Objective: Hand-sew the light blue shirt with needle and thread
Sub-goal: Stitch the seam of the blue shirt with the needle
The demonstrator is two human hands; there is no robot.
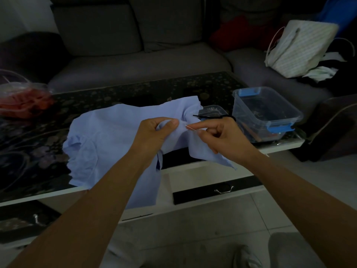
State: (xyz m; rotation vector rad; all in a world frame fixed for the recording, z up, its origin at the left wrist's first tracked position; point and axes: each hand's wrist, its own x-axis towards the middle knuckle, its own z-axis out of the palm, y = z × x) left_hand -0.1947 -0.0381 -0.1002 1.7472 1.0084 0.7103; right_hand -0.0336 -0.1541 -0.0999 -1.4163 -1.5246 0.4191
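Note:
A light blue shirt [108, 136] lies spread over the dark patterned table [96, 97], its lower part hanging over the front edge. My left hand [154, 134] pinches a fold of the shirt between thumb and fingers, lifted a little off the table. My right hand [222, 136] pinches a thin silver needle [190, 128] whose tip points left at the held fold. A dark thread [208, 117] runs from behind my right hand across the fabric.
A clear plastic box with blue clips [266, 113] stands at the table's right end, a small clear lid [211, 110] beside it. A bag of red items [23, 101] sits far left. A grey sofa [135, 55] with a striped bag [297, 49] lies behind. Drawer handles [224, 189] face me.

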